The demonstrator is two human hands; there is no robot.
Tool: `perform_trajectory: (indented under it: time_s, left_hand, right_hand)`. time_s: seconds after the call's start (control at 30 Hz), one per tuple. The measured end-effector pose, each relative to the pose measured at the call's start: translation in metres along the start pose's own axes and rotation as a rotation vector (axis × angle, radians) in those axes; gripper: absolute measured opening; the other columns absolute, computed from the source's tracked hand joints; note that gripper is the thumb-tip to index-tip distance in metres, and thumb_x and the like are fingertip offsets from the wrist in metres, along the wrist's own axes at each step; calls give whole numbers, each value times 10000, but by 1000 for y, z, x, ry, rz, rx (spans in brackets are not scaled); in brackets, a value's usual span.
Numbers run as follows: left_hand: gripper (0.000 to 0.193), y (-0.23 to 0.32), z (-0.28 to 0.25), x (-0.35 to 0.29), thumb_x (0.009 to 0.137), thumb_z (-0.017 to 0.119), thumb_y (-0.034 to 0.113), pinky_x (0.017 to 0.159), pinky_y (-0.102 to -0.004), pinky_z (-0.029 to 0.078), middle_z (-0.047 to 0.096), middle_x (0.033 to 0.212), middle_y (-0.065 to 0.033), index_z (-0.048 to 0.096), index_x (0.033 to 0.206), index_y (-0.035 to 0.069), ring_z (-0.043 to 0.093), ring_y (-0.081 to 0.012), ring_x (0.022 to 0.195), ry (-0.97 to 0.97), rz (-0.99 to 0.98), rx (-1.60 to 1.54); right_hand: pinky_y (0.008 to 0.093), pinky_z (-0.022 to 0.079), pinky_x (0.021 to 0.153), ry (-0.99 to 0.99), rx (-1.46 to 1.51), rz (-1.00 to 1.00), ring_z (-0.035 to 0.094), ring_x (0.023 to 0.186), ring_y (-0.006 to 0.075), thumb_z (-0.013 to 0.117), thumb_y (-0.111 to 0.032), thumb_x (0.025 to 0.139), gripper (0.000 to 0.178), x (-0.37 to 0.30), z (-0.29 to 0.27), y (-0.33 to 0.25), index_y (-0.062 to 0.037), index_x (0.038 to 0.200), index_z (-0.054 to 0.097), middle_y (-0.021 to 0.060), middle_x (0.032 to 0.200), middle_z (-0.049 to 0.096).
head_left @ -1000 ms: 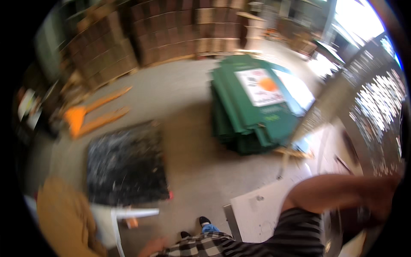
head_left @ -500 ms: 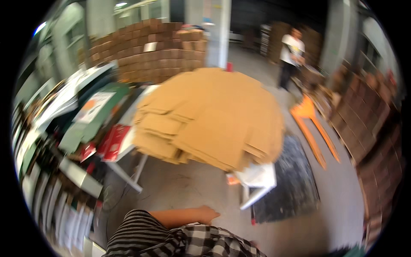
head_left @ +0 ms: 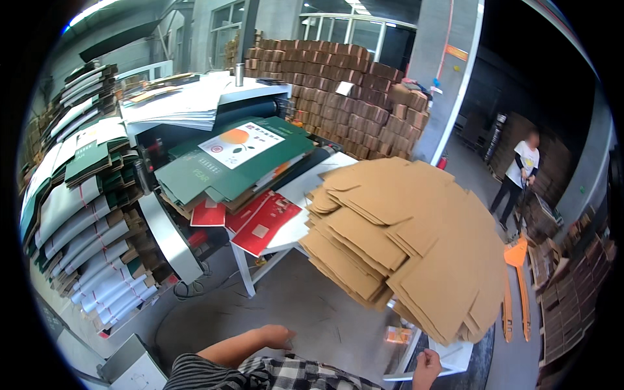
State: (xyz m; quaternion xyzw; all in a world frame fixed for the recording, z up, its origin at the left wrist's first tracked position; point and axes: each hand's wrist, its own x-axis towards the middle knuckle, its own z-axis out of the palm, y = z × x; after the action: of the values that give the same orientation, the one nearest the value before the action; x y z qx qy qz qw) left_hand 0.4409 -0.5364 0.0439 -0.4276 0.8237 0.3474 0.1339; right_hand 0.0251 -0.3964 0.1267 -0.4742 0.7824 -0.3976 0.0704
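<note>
My left hand [head_left: 277,337] hangs low in front of my checked clothing, its fingers loosely stretched and nothing in it. At the lower right, my right hand [head_left: 427,367] is raised beside the near corner of the white table [head_left: 452,359], fingers curled in with nothing visible in them. Nearest to both hands is a broad fanned stack of flat brown cardboard sheets [head_left: 442,240], overlapping on the table. Farther left, a pile of green printed carton blanks [head_left: 224,185] lies on a machine, with red printed sheets [head_left: 266,221] beside it on the white tabletop [head_left: 296,195].
Bundled white and green sheets [head_left: 84,221] are stacked high at the left. A wall of folded brown cartons [head_left: 338,97] stands behind. An orange pallet jack [head_left: 517,279] lies along the right aisle, where another person [head_left: 520,172] stands near more stacked cartons [head_left: 582,292].
My view has swung left, so the cardboard stack and the person now sit farther right and the green blanks show more fully. My right hand has come into view.
</note>
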Motion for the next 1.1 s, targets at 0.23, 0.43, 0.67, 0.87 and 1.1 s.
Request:
perform_trajectory:
  time_s: [0.23, 0.43, 0.67, 0.87, 1.1]
  left_hand:
    - [569, -20, -55, 33, 796, 668, 382, 826, -432, 502, 663, 1036, -174, 540, 1262, 82, 621, -366, 971, 492, 127, -189]
    - [419, -10, -150, 4, 787, 685, 151, 824, -346, 505, 664, 990, -181, 607, 1172, 6, 651, -260, 918, 723, 84, -361]
    - [305, 2, -215, -11, 836, 626, 48, 829, -294, 504, 695, 925, -134, 623, 1124, -55, 658, -193, 872, 1106, -6, -443]
    - [412, -115, -247, -59, 745, 703, 76, 879, -324, 488, 657, 1051, -180, 625, 1142, -2, 639, -267, 1006, 1428, -38, -412]
    - [679, -190, -294, -80, 698, 784, 255, 1060, -503, 316, 477, 1337, -218, 522, 1286, 39, 402, -408, 1281, 1481, -320, 175]
  right_hand:
    - [407, 506, 779, -18, 16, -227, 637, 867, 358, 713, -179, 783, 266, 73, 12, -74, -34, 997, 651, 163, 932, 663]
    - [374, 526, 769, -139, 244, -620, 656, 862, 301, 711, -202, 801, 279, 157, 65, -172, -42, 1018, 641, 138, 1006, 658]
    - [398, 508, 794, -604, 208, -810, 592, 955, 322, 601, -265, 884, 324, 184, 160, -212, -84, 1151, 566, 106, 1177, 571]
    - [401, 497, 818, -804, 158, -957, 595, 990, 307, 605, -273, 869, 339, 173, 269, -267, -76, 1143, 573, 118, 1153, 591]
    - [317, 533, 753, -892, 477, -395, 663, 821, 168, 724, -271, 824, 488, 164, 376, -315, 11, 1189, 565, 142, 980, 670]
